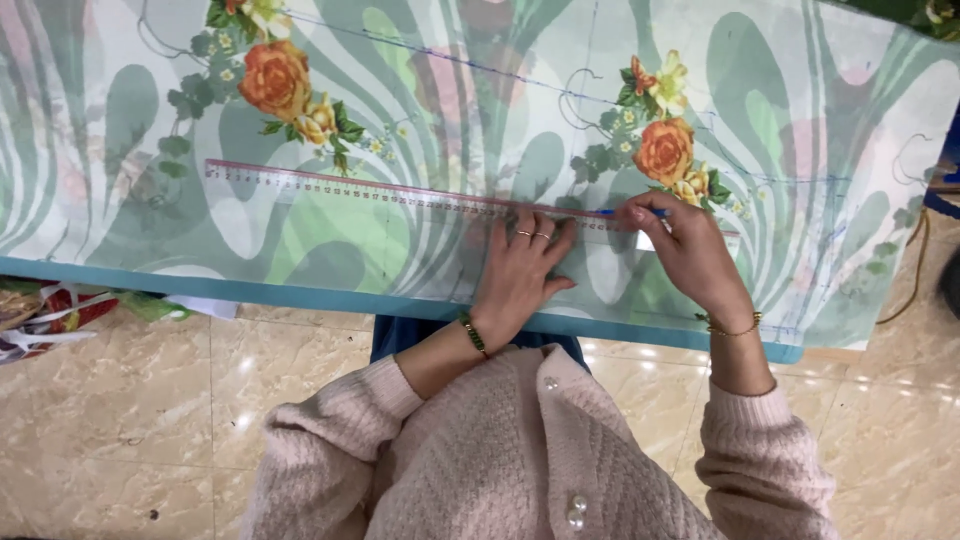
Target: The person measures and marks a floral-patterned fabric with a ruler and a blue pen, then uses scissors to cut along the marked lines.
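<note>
A long clear ruler (pixel 350 185) with a red edge lies across a green and white floral fabric (pixel 430 100) spread on the table. My left hand (pixel 522 270) presses flat on the ruler's right part, fingers together, rings on two fingers. Just to its right, my right hand (pixel 685 245) grips a blue pen (pixel 622 212) whose tip touches the fabric at the ruler's edge. Thin blue drawn lines cross the fabric farther back.
The table's teal front edge (pixel 250 290) runs left to right just before my body. Beige tiled floor (pixel 130 420) lies below. A red and white bag (pixel 50 315) sits on the floor at the left. A cable (pixel 905 275) hangs at the right.
</note>
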